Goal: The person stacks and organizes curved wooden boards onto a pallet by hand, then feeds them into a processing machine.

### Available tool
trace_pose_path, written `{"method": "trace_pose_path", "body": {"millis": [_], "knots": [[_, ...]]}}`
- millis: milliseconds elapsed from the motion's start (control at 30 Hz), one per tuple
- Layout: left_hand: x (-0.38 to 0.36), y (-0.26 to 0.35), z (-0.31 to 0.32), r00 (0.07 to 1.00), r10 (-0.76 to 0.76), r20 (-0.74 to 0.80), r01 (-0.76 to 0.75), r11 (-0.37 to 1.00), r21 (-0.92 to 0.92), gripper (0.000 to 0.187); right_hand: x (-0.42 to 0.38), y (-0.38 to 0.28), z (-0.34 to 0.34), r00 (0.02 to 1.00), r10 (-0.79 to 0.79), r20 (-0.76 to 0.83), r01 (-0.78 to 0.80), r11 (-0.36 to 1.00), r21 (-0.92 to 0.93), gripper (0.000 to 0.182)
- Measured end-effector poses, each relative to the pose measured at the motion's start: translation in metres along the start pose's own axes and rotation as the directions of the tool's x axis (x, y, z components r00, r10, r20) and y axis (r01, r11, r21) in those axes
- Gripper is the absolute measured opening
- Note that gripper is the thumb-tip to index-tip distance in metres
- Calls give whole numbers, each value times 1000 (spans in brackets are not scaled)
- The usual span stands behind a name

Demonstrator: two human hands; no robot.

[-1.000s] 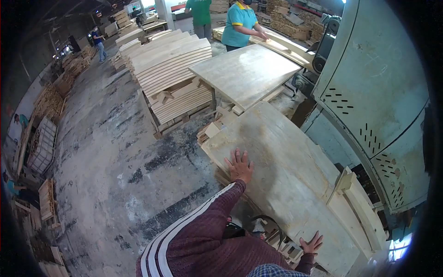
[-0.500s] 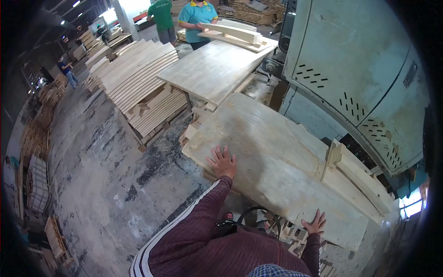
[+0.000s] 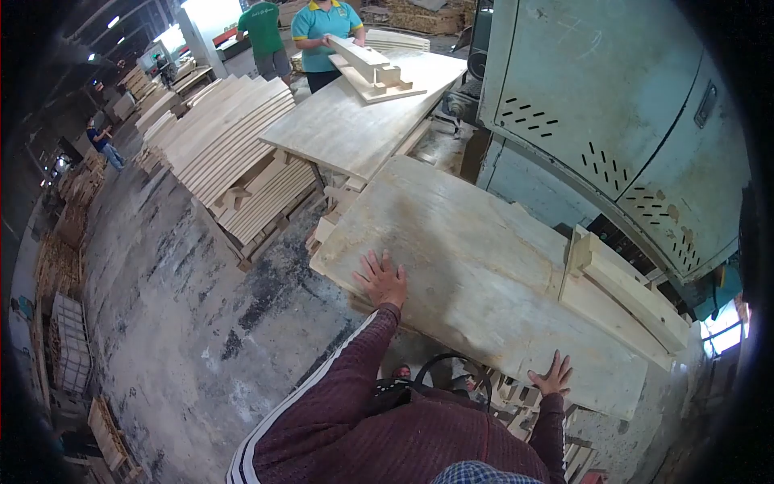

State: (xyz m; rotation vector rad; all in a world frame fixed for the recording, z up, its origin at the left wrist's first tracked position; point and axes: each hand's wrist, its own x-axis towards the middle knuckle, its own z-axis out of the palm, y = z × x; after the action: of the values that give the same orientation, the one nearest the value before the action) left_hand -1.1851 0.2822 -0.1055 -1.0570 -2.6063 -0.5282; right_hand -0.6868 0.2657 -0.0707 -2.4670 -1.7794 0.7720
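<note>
My left hand (image 3: 382, 279) rests flat on the near left part of a wooden worktable (image 3: 476, 266), fingers spread and holding nothing. Farther right, my right hand (image 3: 553, 375) lies on the same surface close to the near edge, its fingers also apart. Beyond it, at the table's right end, a wooden jig (image 3: 625, 294) with a long raised bar sits apart from both hands. On the far table (image 3: 330, 129), a co-worker in a turquoise shirt (image 3: 326, 28) has a hand on a wooden piece (image 3: 359, 55) lying over a flat board (image 3: 372, 90).
A large pale green machine cabinet (image 3: 597, 105) stands along the right side. Stacked wooden panels (image 3: 230, 145) fill a pallet left of the far table. Another person in green (image 3: 262, 32) is behind. Concrete floor (image 3: 177, 323) extends on the left, with a white crate (image 3: 71, 343) beyond.
The co-worker's wooden piece and board have swung round and shifted nearer on the far table. My hands stay flat on the worktable while the view shifts slightly.
</note>
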Motion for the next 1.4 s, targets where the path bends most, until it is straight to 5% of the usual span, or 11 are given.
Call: {"method": "trace_pose_path", "body": {"millis": [433, 500, 633, 767, 867, 933, 1000, 1200, 1267, 1333, 1400], "knots": [[6, 1, -3, 997, 36, 62, -28, 992, -123, 63, -4, -5, -2, 999, 14, 30, -14, 1000, -11, 119], [33, 18, -13, 996, 86, -19, -86, 908, -411, 68, 0, -4, 1, 1000, 5, 24, -5, 1000, 1, 119], [138, 72, -10, 959, 223, -173, -279, 840, -466, 82, -1, -4, 4, 1000, -13, 19, 13, 999, -29, 119], [248, 109, 14, 953, 302, -14, -279, 858, -431, 86, -11, -20, -3, 999, -2, 36, 3, 1000, -30, 120], [324, 108, 80, 847, 408, 342, -188, 830, -525, 78, -12, -25, 3, 1000, 6, 28, -5, 999, -33, 121], [314, 115, 63, 903, 416, 107, -349, 856, -383, 63, -5, -31, 1, 999, 10, 51, -8, 999, -44, 121], [329, 98, 79, 871, 488, 56, -437, 822, -365, 55, -4, -35, 5, 999, 0, 46, 2, 999, -44, 120], [223, 109, 0, 801, 594, 77, -529, 762, -373, 60, 6, -46, 5, 999, -44, 7, 44, 997, -64, 115], [154, 131, -42, 822, 528, 213, -445, 829, -339, 54, 10, -43, 13, 993, -94, -71, 91, 995, -41, 113], [90, 143, -60, 772, 592, 232, -521, 798, -302, 52, 8, -39, 16, 973, -152, -173, 172, 980, 103, 108], [25, 164, -82, 728, 653, 208, -579, 749, -323, 51, 8, -18, 29, 899, -153, -411, 341, 832, 437, 96]]}}
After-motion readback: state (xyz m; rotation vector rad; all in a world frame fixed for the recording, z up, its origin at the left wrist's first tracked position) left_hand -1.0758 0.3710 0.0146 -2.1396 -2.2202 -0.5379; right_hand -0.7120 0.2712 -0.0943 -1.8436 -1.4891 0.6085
